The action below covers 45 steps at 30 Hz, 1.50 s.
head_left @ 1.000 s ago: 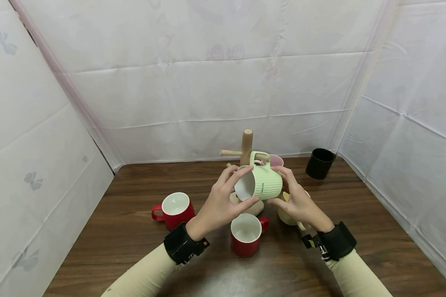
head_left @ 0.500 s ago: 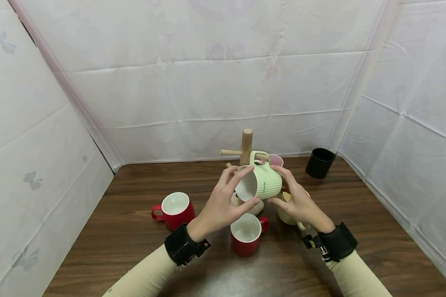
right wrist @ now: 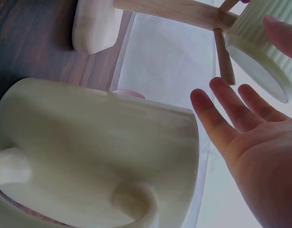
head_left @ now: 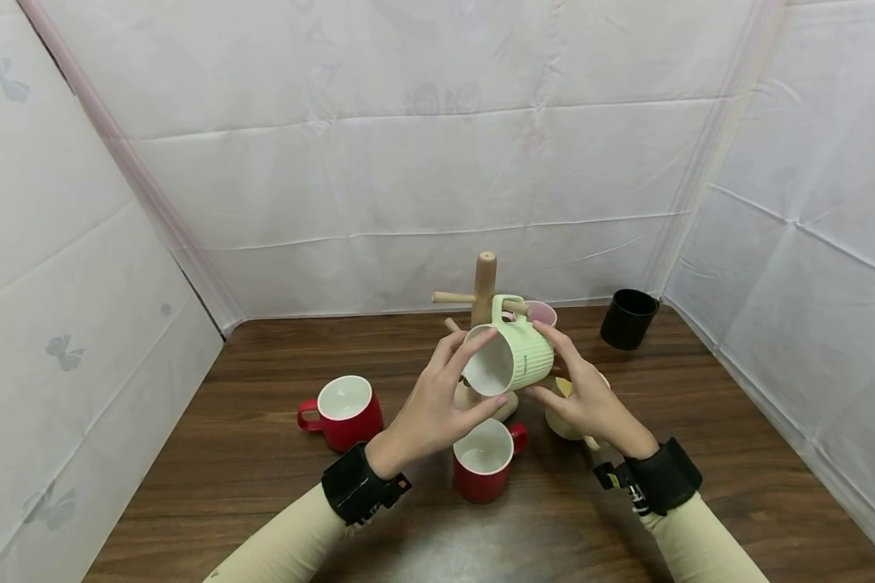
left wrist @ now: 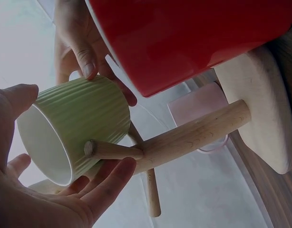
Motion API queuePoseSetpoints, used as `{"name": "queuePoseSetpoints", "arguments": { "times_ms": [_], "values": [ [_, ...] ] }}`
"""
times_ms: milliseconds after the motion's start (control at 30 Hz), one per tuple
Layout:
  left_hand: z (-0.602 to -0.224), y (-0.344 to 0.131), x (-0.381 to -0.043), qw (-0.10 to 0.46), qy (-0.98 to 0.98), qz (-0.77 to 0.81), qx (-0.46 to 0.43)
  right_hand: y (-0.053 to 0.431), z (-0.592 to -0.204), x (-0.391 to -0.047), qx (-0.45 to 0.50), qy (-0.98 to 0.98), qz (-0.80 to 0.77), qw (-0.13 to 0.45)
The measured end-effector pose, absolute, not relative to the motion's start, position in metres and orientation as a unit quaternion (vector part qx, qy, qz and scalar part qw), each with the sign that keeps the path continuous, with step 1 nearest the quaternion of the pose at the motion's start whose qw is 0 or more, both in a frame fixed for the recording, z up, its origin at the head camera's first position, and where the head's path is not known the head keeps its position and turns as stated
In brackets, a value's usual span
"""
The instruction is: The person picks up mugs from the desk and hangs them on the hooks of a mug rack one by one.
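Pale green ribbed mug (head_left: 534, 356), one of six mugs in sight, is held up on its side in front of the rack, mouth leftward and handle uppermost. From the left, a glossy red mug with a white interior (head_left: 357, 423) stands upright, a broad stretch of dark brown wood-grain table (head_left: 255, 461) between it and the left edge. Next, the left hand (head_left: 426, 409), wrist bent up above a black strap (head_left: 360, 486), holds the green mug's rim between thumb and fingers. One pale wooden rack with pegs (head_left: 485, 283) stands behind; a peg overlaps the handle loop, but whether it passes through I cannot tell. A second red mug (head_left: 480, 483) stands before the rack's base, near the hands. One pink mug (head_left: 544, 313) is partly hidden behind. The right hand (head_left: 591, 405) grips the base end, thumb below, fingers above; one cream-yellow mug (right wrist: 89, 133) sits just beneath it. One black cylindrical mug (head_left: 627, 320) stands near the back right corner, well apart from the hands.
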<state>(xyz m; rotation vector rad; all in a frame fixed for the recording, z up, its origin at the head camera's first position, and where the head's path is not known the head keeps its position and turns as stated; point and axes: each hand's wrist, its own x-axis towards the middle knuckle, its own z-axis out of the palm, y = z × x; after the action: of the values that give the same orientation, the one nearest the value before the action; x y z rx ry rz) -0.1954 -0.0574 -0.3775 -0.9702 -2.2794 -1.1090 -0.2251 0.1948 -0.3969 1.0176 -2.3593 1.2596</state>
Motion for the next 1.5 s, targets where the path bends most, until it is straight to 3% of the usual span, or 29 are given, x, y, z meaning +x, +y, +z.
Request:
{"name": "queuePoseSetpoints", "arguments": {
  "times_ms": [467, 700, 867, 1200, 1500],
  "values": [
    [-0.380, -0.064, -0.196, 0.207, -0.816, -0.398, -0.363, 0.199, -0.396, -0.223, 0.355, -0.820, 0.431, 0.128],
    [-0.381, -0.071, -0.204, 0.277, -0.778, -0.427, -0.369, 0.204, -0.385, -0.217, 0.352, -0.816, 0.444, 0.111],
    [-0.385, -0.075, -0.215, 0.304, -0.773, -0.436, -0.347, 0.201, -0.376, -0.217, 0.364, -0.810, 0.432, 0.155],
    [-0.400, -0.082, -0.241, 0.207, -0.784, -0.529, -0.250, 0.188, -0.363, -0.229, 0.374, -0.780, 0.402, 0.300],
    [-0.402, -0.082, -0.253, 0.138, -0.786, -0.573, -0.187, 0.172, -0.347, -0.232, 0.350, -0.772, 0.411, 0.337]
  ]
}}
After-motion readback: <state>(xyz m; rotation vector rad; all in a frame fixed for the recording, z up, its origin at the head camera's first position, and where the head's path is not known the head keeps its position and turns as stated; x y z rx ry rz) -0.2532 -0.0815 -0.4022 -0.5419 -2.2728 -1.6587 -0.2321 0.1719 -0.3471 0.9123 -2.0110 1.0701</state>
